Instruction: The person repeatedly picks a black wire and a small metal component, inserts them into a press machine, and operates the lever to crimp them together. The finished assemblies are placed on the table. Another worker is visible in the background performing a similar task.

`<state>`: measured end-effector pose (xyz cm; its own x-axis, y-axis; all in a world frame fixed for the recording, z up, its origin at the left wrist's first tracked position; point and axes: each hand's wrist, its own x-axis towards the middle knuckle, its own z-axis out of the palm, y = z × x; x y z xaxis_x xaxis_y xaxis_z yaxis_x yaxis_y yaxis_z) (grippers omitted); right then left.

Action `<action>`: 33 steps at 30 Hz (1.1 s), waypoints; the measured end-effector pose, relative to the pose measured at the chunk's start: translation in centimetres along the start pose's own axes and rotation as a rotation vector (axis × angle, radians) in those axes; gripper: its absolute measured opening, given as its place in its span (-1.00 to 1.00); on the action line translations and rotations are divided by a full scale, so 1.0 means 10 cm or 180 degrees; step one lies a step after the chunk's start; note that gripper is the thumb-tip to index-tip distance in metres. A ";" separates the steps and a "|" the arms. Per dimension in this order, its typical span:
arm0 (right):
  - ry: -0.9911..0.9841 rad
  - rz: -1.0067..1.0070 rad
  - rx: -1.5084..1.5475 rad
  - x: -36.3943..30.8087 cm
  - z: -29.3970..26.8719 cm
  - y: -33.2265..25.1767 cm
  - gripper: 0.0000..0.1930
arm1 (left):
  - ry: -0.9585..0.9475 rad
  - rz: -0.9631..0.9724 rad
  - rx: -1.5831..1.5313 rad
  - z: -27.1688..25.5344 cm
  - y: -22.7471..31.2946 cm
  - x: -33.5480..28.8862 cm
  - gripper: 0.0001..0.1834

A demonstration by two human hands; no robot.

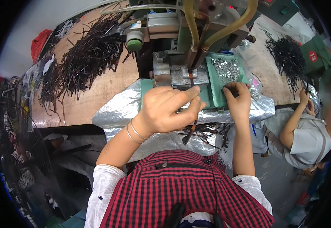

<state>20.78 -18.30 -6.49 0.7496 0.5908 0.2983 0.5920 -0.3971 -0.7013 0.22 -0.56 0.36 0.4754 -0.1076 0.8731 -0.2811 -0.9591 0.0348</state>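
Observation:
My left hand [169, 110] is closed around a thin brown eyeglass temple [188, 137]. Its dark curved end hangs below my fingers, and its other end reaches the metal block [177, 80] under the machine's press head [194, 57]. Over the near side of a green tray [215, 95], my right hand [238, 99] has thumb and forefinger pinched together. Whatever lies between those fingertips is hidden or too small to name. Small silvery metal pieces [226, 69] are heaped toward the tray's far end.
Dark thin temples [87, 57] lie piled on the wooden table [93, 102] at left; another pile [285, 55] is at right. Several temples [205, 135] rest on foil [116, 108] near my lap. Yellowish hoses [245, 24] run down the machine. A co-worker [310, 142] sits at right.

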 end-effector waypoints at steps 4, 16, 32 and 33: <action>0.0261 -0.0677 -0.1093 0.00 0.16 -0.20 -0.87 | -0.0004 -0.0442 -0.0147 -0.04 0.14 -0.07 -0.70; 0.0700 -0.0529 -0.0465 -0.03 0.06 -0.07 -0.84 | 0.0097 -0.2084 0.1705 -0.78 -1.09 -0.56 -0.81; 0.0175 -0.0633 -0.1267 -0.08 0.08 -0.17 -0.88 | -0.2594 -0.3475 0.2728 -0.60 -1.53 -1.26 -0.81; 0.0404 -0.0792 -0.1104 -0.08 0.11 -0.11 -0.90 | -0.2374 -0.3742 0.2351 -0.70 -1.39 -1.20 -0.79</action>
<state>19.26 -17.57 -6.64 0.5892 0.6160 0.5228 0.8071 -0.4785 -0.3458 -7.39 15.92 -7.25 0.4763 0.8741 0.0952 0.8733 -0.4829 0.0640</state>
